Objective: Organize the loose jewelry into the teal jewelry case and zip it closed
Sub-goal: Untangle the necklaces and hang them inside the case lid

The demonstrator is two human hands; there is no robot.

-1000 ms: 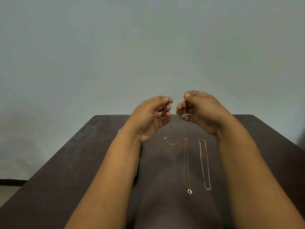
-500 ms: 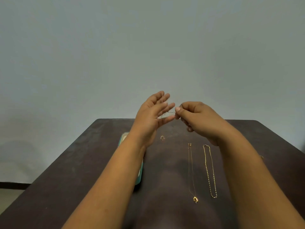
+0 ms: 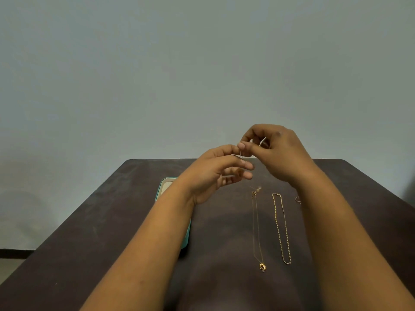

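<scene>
With fine chain [image 3: 240,155] pinched between both hands [image 3: 247,158] above bench [image 3: 107,221], keep taut, avoid snagging, then lower into teal case [image 3: 167,184] under left forearm.

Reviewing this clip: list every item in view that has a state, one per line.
Teal jewelry case: open, lying flat, mostly hidden under the left forearm.
Thin gold pendant necklace: laid straight on the table, loose.
Thicker gold link chain: laid out, loose.
Fine chain: pinched by both hands.
Left hand: raised.
Right hand: raised.
</scene>
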